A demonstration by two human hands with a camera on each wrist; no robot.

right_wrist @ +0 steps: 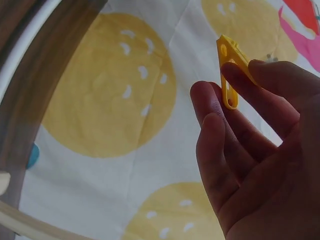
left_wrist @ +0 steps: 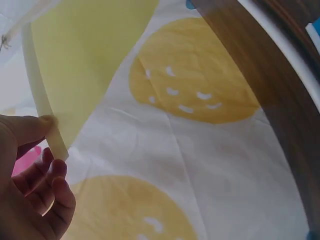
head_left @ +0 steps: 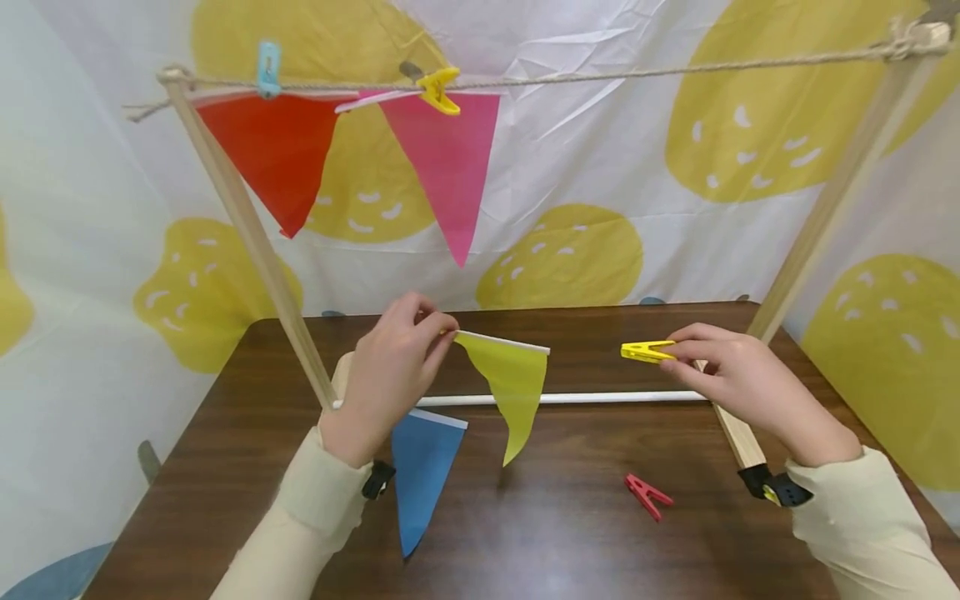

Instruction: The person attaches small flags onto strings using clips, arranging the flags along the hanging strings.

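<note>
My left hand (head_left: 397, 367) pinches one end of the white top strip of a yellow pennant (head_left: 513, 375), which hangs above the table with its tip curling. In the left wrist view, thumb and fingers hold that pennant's (left_wrist: 85, 60) strip near its corner. On the right, my right hand (head_left: 738, 375) holds a yellow clothespin (head_left: 645, 351) between thumb and fingers, its nose toward the left. The right wrist view shows the clothespin (right_wrist: 229, 70) in the fingertips. A blue pennant (head_left: 426, 467) lies on the table below the left hand, and a red clothespin (head_left: 647, 497) lies nearer the front right.
A twine line (head_left: 570, 77) runs between two wooden posts (head_left: 251, 242). A blue clothespin (head_left: 268, 68) is at the red pennant (head_left: 273, 150), a yellow one (head_left: 438, 90) at the pink pennant (head_left: 453, 158). A white rod (head_left: 622, 397) crosses low between the posts.
</note>
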